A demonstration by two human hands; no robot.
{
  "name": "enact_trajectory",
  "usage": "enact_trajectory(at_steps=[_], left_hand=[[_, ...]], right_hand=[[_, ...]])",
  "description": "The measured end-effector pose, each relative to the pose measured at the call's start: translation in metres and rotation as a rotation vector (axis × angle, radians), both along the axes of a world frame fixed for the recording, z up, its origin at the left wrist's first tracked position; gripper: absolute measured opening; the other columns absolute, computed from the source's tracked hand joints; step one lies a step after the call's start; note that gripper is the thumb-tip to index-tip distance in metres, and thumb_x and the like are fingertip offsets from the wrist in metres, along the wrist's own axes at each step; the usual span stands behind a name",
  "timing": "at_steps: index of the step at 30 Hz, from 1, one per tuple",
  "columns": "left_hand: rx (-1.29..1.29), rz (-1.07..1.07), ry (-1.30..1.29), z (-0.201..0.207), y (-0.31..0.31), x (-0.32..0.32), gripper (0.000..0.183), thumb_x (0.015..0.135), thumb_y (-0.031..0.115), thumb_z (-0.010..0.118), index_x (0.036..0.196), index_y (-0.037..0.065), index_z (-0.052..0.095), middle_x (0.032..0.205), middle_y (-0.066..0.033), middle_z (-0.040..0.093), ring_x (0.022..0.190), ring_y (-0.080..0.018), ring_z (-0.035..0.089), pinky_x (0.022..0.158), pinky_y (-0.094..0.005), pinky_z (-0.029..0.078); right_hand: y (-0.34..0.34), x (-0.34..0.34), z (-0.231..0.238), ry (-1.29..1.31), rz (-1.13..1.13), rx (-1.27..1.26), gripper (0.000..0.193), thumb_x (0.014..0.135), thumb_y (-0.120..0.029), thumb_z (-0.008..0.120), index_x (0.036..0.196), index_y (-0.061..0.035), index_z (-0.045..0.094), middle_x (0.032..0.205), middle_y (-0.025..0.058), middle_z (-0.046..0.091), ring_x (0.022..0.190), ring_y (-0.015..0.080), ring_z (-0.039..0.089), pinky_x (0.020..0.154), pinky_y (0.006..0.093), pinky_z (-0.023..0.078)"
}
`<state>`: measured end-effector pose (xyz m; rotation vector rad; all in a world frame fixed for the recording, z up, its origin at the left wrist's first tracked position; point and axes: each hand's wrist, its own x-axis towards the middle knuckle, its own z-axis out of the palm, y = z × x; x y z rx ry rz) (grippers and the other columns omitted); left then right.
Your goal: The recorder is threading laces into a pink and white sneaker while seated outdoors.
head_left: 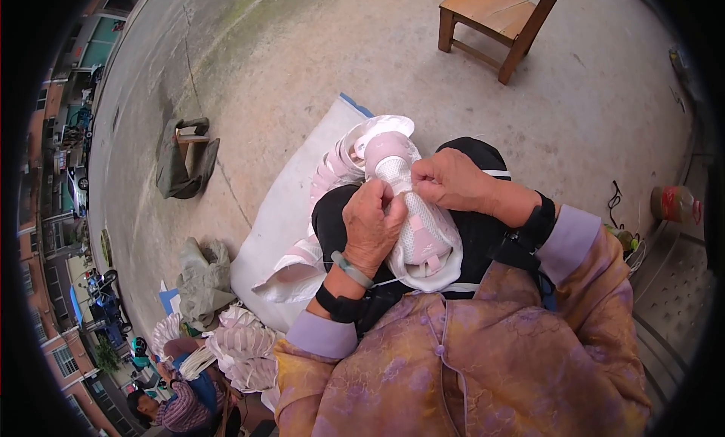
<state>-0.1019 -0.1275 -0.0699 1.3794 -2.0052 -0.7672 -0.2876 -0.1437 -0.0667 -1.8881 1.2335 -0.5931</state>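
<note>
A pale pink-and-white shoe upper [427, 244] lay lengthwise over the person's lap, directly under both hands, its rounded collar end toward the body. The black-clad knees [483, 237] seemed to serve as a support beneath it, leaving both hands free to work.

The left hand [368, 220] and right hand [455, 182] were close together but apart, fingers curled and pinching at the middle of the upper from either side; whether a thread or lace lay between the fingertips could not be told. Gripping from opposite sides probably steadied the soft piece.

Just beyond the left hand, more uppers [330, 173] lay on a white sheet [285, 184], which likely shielded them from the ground. Behind the left forearm sat a pile of similar uppers [243, 352], presumably within reach on purpose, with a crumpled grey plastic bag [202, 280] beside it and a co-worker [177, 407] farther out.

Well to the right of the right hand lay a plastic bottle [672, 204]. Farther left of the hands stood a dark green bag [175, 169]; far ahead was a wooden chair [487, 10].
</note>
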Motion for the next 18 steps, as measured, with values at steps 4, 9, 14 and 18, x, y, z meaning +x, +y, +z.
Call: enact_trajectory(at_steps=[4, 9, 14, 18], left_hand=[[-0.025, -0.015, 0.003, -0.002, -0.001, 0.001, 0.015, 0.074, 0.008, 0.064, 0.073, 0.002, 0.050, 0.061, -0.0076, 0.051, 0.051, -0.0164, 0.050, 0.049, -0.0279, 0.042], [0.023, -0.033, 0.024, -0.002, 0.000, 0.005, 0.015, 0.074, 0.008, 0.065, 0.073, 0.002, 0.051, 0.062, -0.0060, 0.051, 0.052, -0.0134, 0.049, 0.050, -0.0266, 0.042], [0.082, -0.087, 0.092, 0.006, -0.001, 0.008, 0.012, 0.074, 0.004, 0.063, 0.076, 0.001, 0.052, 0.063, -0.0046, 0.051, 0.054, -0.0109, 0.048, 0.051, -0.0249, 0.041], [0.098, -0.088, 0.104, 0.003, 0.001, 0.012, 0.011, 0.073, 0.002, 0.061, 0.080, 0.001, 0.053, 0.065, -0.0032, 0.051, 0.057, -0.0089, 0.048, 0.052, -0.0229, 0.041]], right_hand=[[0.002, 0.006, 0.002, 0.144, 0.016, -0.127, 0.014, 0.071, -0.017, 0.052, 0.070, -0.0041, 0.057, 0.068, 0.0180, 0.058, 0.068, 0.0363, 0.059, 0.060, 0.0451, 0.045], [0.001, 0.001, -0.007, -0.017, 0.034, -0.042, 0.013, 0.072, -0.018, 0.053, 0.072, -0.0052, 0.057, 0.068, 0.0163, 0.058, 0.067, 0.0347, 0.058, 0.060, 0.0440, 0.044], [-0.001, -0.003, -0.012, -0.222, 0.056, 0.074, 0.010, 0.073, -0.016, 0.057, 0.072, -0.0067, 0.055, 0.066, 0.0137, 0.056, 0.066, 0.0334, 0.058, 0.059, 0.0424, 0.043], [-0.007, 0.001, -0.013, -0.149, 0.150, -0.215, 0.007, 0.074, -0.013, 0.059, 0.074, -0.0070, 0.055, 0.068, 0.0133, 0.056, 0.068, 0.0333, 0.058, 0.059, 0.0413, 0.043]])
